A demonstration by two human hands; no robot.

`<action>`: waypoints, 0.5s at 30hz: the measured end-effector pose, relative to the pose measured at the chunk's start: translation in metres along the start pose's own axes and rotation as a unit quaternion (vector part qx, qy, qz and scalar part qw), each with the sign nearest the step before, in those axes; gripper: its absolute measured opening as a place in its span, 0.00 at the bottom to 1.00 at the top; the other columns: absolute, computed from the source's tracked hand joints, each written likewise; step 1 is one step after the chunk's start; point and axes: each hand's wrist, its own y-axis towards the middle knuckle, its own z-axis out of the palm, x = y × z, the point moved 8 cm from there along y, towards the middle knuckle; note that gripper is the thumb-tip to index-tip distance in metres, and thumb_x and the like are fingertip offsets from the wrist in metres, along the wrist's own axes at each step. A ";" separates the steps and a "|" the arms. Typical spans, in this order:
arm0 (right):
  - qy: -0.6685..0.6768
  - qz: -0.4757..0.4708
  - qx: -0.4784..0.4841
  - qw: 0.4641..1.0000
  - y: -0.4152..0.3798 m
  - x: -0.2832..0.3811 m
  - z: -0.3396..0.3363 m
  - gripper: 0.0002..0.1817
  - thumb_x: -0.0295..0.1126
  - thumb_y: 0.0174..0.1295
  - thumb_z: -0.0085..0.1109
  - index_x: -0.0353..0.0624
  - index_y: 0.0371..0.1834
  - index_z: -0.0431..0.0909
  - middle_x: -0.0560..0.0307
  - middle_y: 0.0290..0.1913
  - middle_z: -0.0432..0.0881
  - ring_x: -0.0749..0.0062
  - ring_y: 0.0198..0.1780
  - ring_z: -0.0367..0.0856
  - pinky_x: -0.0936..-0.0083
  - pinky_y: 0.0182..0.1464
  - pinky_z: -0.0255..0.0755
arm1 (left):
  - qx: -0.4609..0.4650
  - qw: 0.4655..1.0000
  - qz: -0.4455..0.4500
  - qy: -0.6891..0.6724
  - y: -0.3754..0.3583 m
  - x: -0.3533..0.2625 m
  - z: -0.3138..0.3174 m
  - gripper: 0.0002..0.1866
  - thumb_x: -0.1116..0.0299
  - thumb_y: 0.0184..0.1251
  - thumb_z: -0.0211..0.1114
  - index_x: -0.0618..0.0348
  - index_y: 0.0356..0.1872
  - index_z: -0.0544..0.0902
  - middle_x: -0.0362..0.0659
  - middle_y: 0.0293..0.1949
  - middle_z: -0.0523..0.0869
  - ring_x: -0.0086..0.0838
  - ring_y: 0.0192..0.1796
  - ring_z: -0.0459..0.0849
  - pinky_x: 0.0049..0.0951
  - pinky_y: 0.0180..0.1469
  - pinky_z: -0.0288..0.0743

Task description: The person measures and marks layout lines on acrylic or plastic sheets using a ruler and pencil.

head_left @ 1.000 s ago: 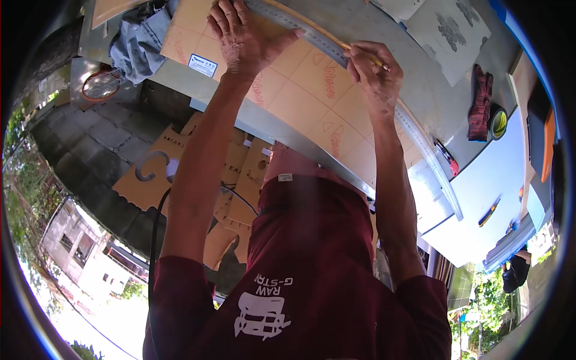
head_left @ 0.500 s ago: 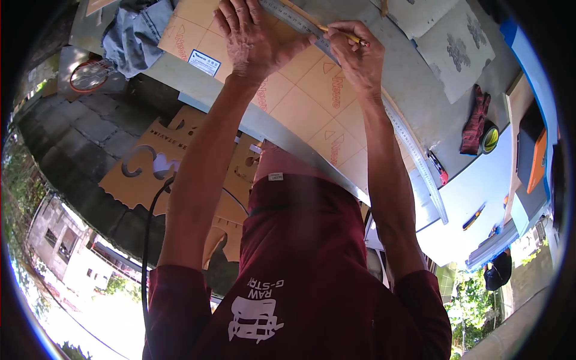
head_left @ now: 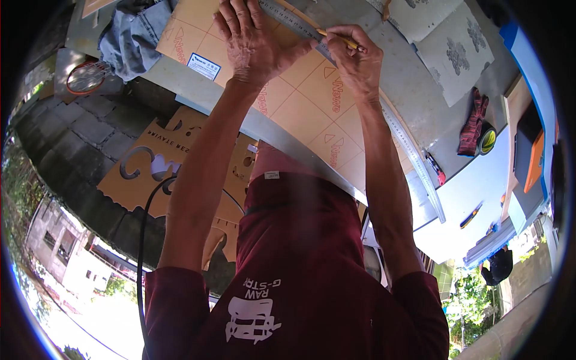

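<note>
A tan board [head_left: 300,102] with red print and grid lines lies on a grey metal table [head_left: 414,90]. A long steel ruler [head_left: 414,156] runs along the board's far edge. My left hand [head_left: 252,39] lies flat with spread fingers on the board, its fingertips against the ruler. My right hand [head_left: 354,60] grips a yellow pencil [head_left: 336,37], with the tip at the ruler's edge just right of my left hand.
Red-and-black gloves [head_left: 474,120], a tape measure [head_left: 490,139] and a red cutter [head_left: 436,168] lie on the table to the right. Grey patterned sheets [head_left: 456,48] sit at the far side, and blue cloth [head_left: 129,36] hangs off the left end. Cut-out boards [head_left: 162,168] lie on the paving below.
My right hand has slid the pencil along the ruler toward my left hand. The left hand has stayed pressed in place.
</note>
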 end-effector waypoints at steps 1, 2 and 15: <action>-0.003 -0.005 -0.002 1.000 0.000 0.000 0.000 0.02 0.24 0.62 0.66 0.40 0.36 0.85 0.68 0.28 0.87 0.93 0.25 0.73 0.88 0.28 0.69 | -0.001 1.000 0.000 -0.001 0.000 0.000 0.000 0.71 0.32 0.41 0.79 0.81 0.75 0.55 0.76 0.73 0.59 0.73 0.77 0.54 0.71 0.77 0.46; -0.006 -0.010 -0.003 1.000 0.000 0.000 0.000 0.02 0.24 0.62 0.66 0.40 0.36 0.85 0.68 0.27 0.86 0.94 0.25 0.72 0.88 0.28 0.68 | -0.001 1.000 0.000 -0.002 0.000 0.000 0.000 0.71 0.32 0.41 0.79 0.81 0.75 0.55 0.76 0.73 0.59 0.73 0.77 0.54 0.71 0.77 0.46; -0.063 -0.061 0.002 0.996 0.004 0.011 0.001 0.03 0.23 0.62 0.67 0.40 0.36 0.83 0.70 0.25 0.83 0.93 0.24 0.71 0.88 0.26 0.66 | 0.009 1.000 -0.006 0.002 0.001 -0.001 0.000 0.72 0.31 0.42 0.78 0.80 0.76 0.54 0.77 0.73 0.58 0.73 0.78 0.53 0.71 0.77 0.44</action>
